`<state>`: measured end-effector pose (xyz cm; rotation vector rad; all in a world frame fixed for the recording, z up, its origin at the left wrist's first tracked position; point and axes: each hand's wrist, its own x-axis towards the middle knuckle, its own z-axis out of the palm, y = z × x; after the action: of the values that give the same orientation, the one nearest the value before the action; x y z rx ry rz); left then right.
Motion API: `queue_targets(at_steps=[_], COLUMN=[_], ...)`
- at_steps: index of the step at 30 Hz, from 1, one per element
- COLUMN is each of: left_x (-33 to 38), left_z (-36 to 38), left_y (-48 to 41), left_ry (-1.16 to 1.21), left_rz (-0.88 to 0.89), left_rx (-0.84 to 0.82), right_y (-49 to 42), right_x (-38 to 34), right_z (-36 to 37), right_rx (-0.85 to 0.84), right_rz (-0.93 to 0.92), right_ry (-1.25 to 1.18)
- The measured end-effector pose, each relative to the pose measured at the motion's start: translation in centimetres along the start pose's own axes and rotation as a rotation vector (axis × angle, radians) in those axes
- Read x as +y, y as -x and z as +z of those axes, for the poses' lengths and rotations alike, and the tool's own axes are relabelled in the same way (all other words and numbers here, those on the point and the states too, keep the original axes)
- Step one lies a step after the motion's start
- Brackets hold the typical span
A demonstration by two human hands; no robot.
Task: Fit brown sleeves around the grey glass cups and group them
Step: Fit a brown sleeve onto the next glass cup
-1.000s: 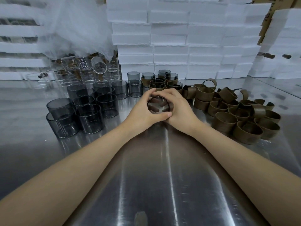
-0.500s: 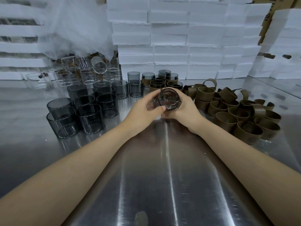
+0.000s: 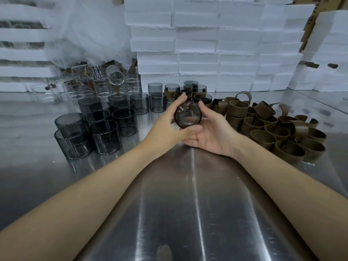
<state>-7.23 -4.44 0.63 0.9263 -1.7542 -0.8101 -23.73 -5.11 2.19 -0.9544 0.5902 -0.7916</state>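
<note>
Left hand [image 3: 169, 127] grips grey cup [image 3: 188, 115] mid-air, end-on to us, above surface [image 3: 188, 204]; right hand [image 3: 209, 134] lies flat-open beneath. Can't tell sleeve fit. Imo check it's square, then set w/ sleeved cups [image 3: 170, 93].

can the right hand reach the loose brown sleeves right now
Probably yes: the right hand lies open beside the cup that the left hand grips, and the brown sleeves sit just right of it, nothing between.
</note>
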Motion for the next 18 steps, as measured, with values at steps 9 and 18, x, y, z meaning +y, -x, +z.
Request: queue_targets(at_steps=[9, 18], left_x=[-0.03, 0.19], left_z=[-0.03, 0.10], left_y=[-0.26, -0.57], left_ry=[-0.018, 0.023], left_rz=[0.070, 0.069], left_rx=[0.103, 0.162], right_y=[-0.36, -0.64], right_x=[0.21, 0.33], right_z=[-0.17, -0.27], right_rx=[-0.059, -0.019], right_rz=[0.132, 0.137], right_ry=[-0.024, -0.081])
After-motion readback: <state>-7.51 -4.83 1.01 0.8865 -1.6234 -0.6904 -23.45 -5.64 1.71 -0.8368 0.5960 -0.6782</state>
